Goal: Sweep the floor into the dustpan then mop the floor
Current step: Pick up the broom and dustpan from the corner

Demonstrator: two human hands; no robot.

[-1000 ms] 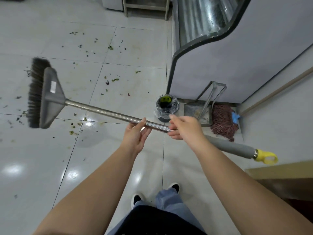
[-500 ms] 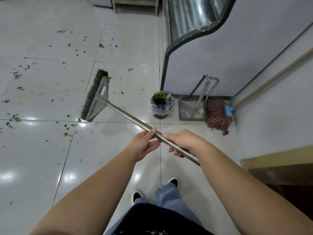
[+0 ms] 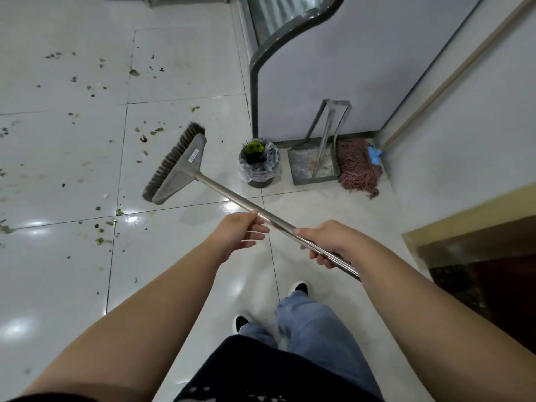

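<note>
I hold a grey broom (image 3: pixel 179 166) with dark bristles and a metal shaft, its head raised just above the white tiled floor (image 3: pixel 58 285). My left hand (image 3: pixel 240 232) grips the shaft further forward, my right hand (image 3: pixel 327 243) grips it closer to my body. Green and dark scraps (image 3: pixel 101 227) lie scattered over the tiles left of the broom head. A metal dustpan (image 3: pixel 314 166) with an upright handle stands against the grey cabinet. Beside it on the right lies a reddish string mop (image 3: pixel 356 169) whose wooden pole leans up along the wall.
A small bin (image 3: pixel 259 162) lined with a clear bag stands between the broom head and the dustpan. A grey display cabinet (image 3: pixel 348 62) fills the upper right. A wooden-edged step or counter (image 3: pixel 464 227) lies at the right. My feet (image 3: pixel 298 288) are below the hands.
The broom head swung from far left and raised to lower and nearer the middle of the floor. My hands slid apart along the shaft, the right hand drawing back.
</note>
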